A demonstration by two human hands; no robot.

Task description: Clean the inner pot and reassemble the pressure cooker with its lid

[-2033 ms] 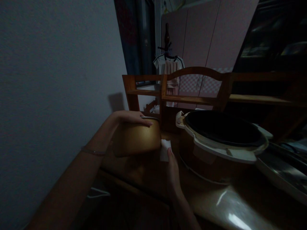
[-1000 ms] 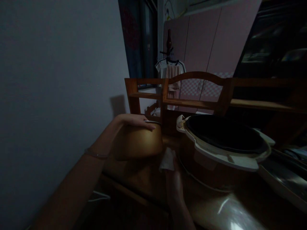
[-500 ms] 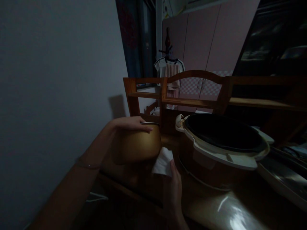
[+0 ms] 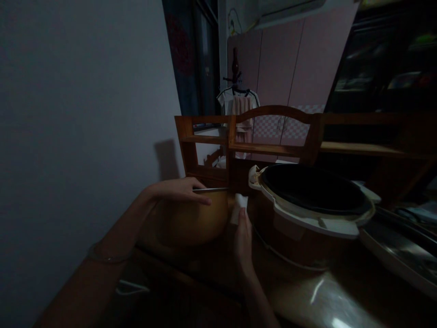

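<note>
My left hand grips the rim of a golden inner pot, thumb outside and the other fingers over the edge, partly hidden. The pot stands near the table's left side, its opening facing up. In my right hand is a folded white tissue, pinched beneath my thumb. The tissue is just right of the pot; whether it touches the wall is too dark to tell. Right of my right hand sits a large cooker body with a white rim and a dark interior.
A shallow pan-like appliance lies at the right edge of the wooden table. Behind the pots runs a wooden shelf frame. A plain wall closes off the left side; clothes hang on a stand at the back.
My right hand has moved up and away along the pot's right side with the tissue. The pot has gone from tilted to more upright, with my left hand still on its rim.
</note>
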